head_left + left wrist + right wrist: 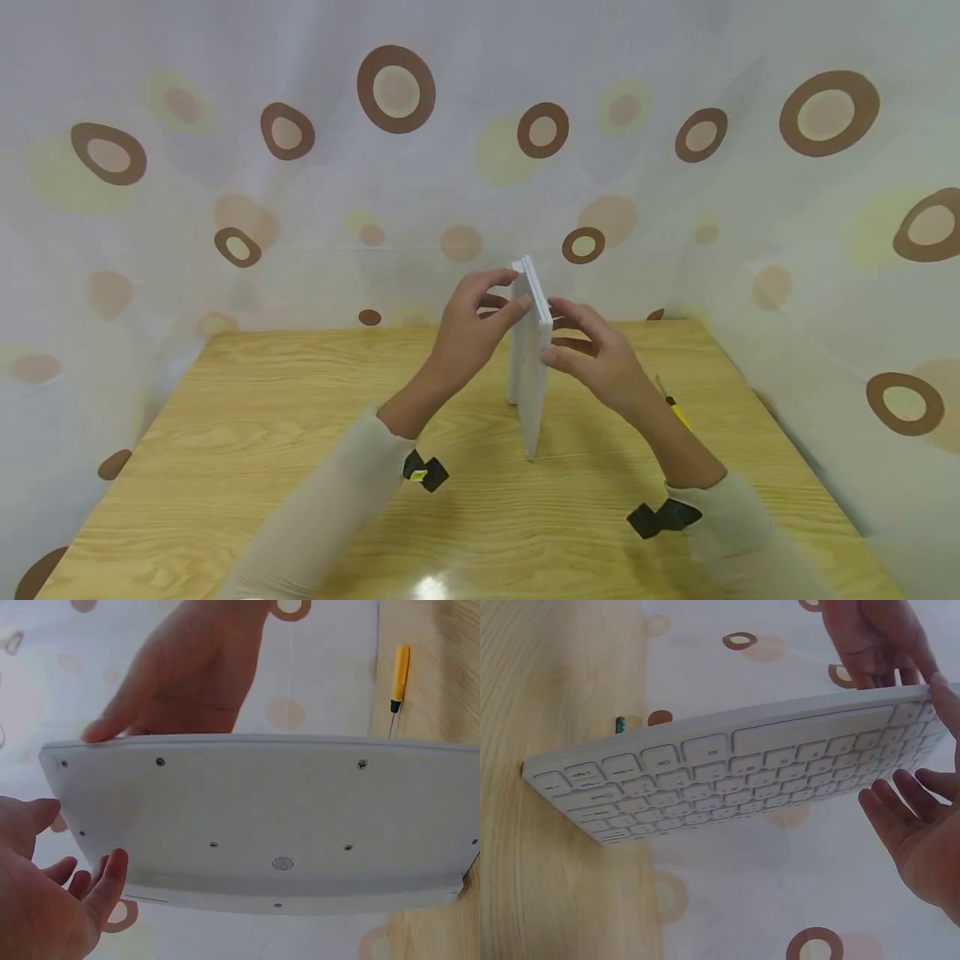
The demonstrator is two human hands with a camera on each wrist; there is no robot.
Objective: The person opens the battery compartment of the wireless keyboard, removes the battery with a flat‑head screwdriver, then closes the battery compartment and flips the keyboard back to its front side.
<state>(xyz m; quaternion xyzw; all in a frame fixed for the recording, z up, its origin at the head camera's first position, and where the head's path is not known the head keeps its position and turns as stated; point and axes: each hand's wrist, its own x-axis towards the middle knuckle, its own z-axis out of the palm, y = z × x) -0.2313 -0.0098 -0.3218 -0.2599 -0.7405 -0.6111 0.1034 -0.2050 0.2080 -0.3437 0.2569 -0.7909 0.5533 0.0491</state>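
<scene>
A white keyboard (534,375) stands on one short end on the table, its long side upright. Its back (247,810), with several small screws and a thick ridge along one side, faces my left hand (472,321). That hand holds the upper end, thumb on the back and forefinger at the far corner. On the key side (780,761), my right hand (592,350) holds the same end from the right. Its thumb presses the near long edge, while the other fingers curve in front of the keys.
A screwdriver (400,679) with a yellow handle lies on the wooden table (285,433), right of the keyboard. Behind the keyboard, a small green cylinder (620,724) shows in the right wrist view. A patterned sheet (450,192) hangs along the table's back and sides.
</scene>
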